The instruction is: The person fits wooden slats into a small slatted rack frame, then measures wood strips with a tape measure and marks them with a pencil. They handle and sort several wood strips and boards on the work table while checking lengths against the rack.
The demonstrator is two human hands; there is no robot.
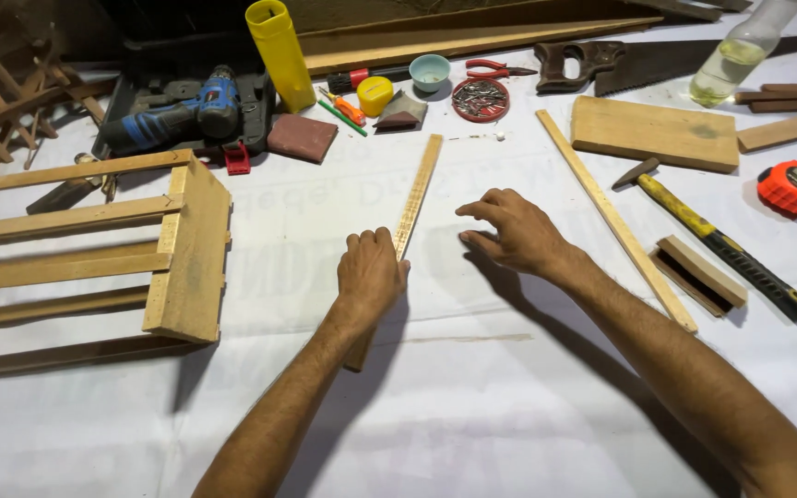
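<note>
A thin wooden slat [417, 195] lies on the white sheet, running from the far middle toward me. My left hand [371, 272] is curled over its near part, fingers closed on it, pressing it to the sheet. My right hand [512, 232] hovers just right of the slat with its fingers spread and bent, holding nothing. A second, longer slat [615, 221] lies further right. A slatted wooden crate [186, 249] lies on its side at the left.
A hammer [721, 242] and a small wood block [698, 274] lie at the right, with an orange tape measure [793, 187] beyond. A blue drill [182, 111], a yellow tube [280, 53], a dish of nails [480, 100], pliers, a handsaw [638, 60], a board [655, 134] and a bottle [740, 55] line the far edge.
</note>
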